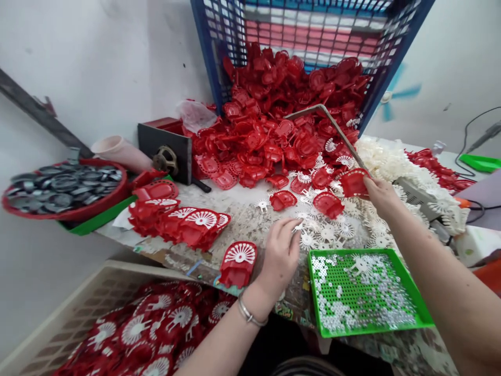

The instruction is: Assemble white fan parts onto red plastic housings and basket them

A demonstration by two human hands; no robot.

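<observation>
My left hand (279,256), with a bracelet at the wrist, is over the table's front part. Its fingers are closed at the edge of a white spoked plastic piece (299,226), mostly hidden by them. Farther right, my right hand (380,196) pinches a red plastic piece (353,183). A bent metal bar (340,133) over the red heap ends right at these fingertips; whether they also touch it I cannot tell. Loose white spoked pieces (326,230) spread between my hands. Left of my left hand lies a red piece with a white spoked fan on it (238,261).
A green tray (313,292) of small white rings stands in front. Behind, a blue crate (211,62) spills red pieces (266,141). Stacked red-and-white pieces (188,224) lie left, beside a red basin (125,183) of grey parts. A beige crate (66,334) sits below.
</observation>
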